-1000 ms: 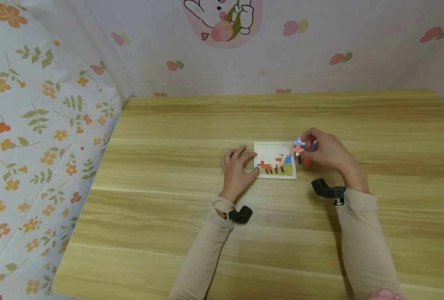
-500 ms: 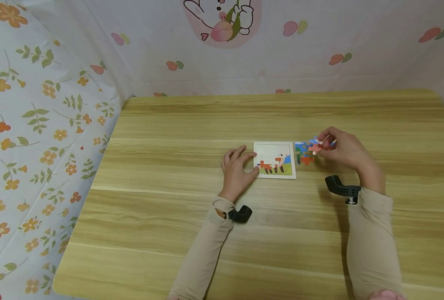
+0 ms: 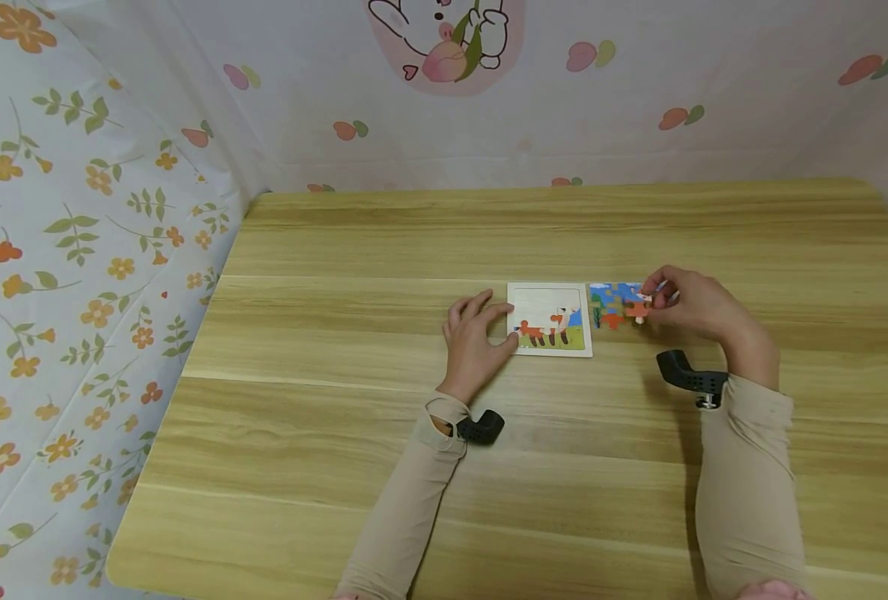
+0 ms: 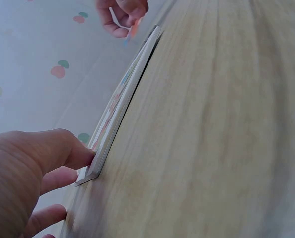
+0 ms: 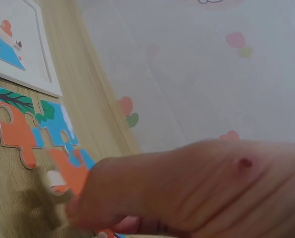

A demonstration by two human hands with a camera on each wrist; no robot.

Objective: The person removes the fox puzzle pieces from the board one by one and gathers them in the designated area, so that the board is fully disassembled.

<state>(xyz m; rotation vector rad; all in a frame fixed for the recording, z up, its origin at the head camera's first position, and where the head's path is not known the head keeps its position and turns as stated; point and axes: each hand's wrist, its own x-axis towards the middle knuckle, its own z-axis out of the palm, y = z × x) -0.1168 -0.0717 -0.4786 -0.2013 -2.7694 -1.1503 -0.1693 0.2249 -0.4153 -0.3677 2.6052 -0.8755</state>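
Observation:
My right hand (image 3: pixel 702 310) pinches an orange and blue jigsaw piece (image 3: pixel 636 309) by its right side, close over the loose pieces. In the right wrist view this piece (image 5: pixel 69 167) is tilted, and the thumb covers part of it. Against the left edge of a white-framed puzzle board (image 3: pixel 552 353) rests my left hand (image 3: pixel 476 346), fingers spread. Its thumb (image 4: pixel 78 152) lies on the board's near left corner in the left wrist view. Along the board's lower part and right side sit fitted pieces (image 3: pixel 537 333) showing orange animal parts and grass; the upper left shows bare backing.
Several loose jigsaw pieces (image 3: pixel 609 319), orange, blue and green, lie flat just right of the board. The wooden table (image 3: pixel 384 250) ends at a patterned white curtain (image 3: pixel 459 142) behind, with a floral cloth (image 3: pixel 77 333) on the left. A black camera mount sits on each wrist.
My right hand has moved right, from the board's right edge to the far side of the loose pieces, then lowered slightly with the jigsaw piece. My left hand has stayed still.

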